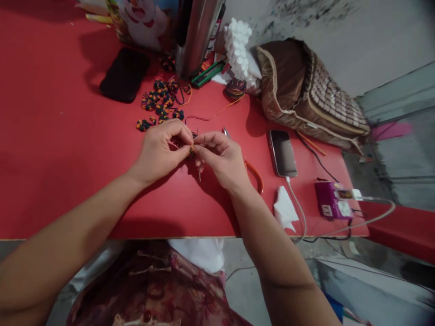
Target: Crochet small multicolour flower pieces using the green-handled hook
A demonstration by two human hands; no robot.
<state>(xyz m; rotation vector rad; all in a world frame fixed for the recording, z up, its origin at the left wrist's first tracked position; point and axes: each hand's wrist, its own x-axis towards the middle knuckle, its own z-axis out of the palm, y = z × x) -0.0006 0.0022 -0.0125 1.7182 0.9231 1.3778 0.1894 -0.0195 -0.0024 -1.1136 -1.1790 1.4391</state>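
Note:
Over the red table (pixel 68 181), my left hand (pixel 162 147) pinches a small dark and orange yarn piece (pixel 192 153) between thumb and forefinger. Against it, my right hand (pixel 219 156) is closed on the same piece, fingertips nearly touching the left ones. A thin metal tool (pixel 200 175) sticks out below the right fingers; most of it is hidden. Just beyond my hands lie several dark and orange yarn knots (pixel 159 100). A thread runs from near my fingers to a ball of yarn (pixel 235 88).
A black phone (pixel 125 74), steel bottle (pixel 197 40) and green cutter (pixel 208 74) lie at the back. Orange-handled pliers or scissors (pixel 254 175) are partly hidden by my right hand. Rightward are a charging phone (pixel 283 153), white tissue (pixel 284 208), purple power block (pixel 328 200) and brown bag (pixel 312 90).

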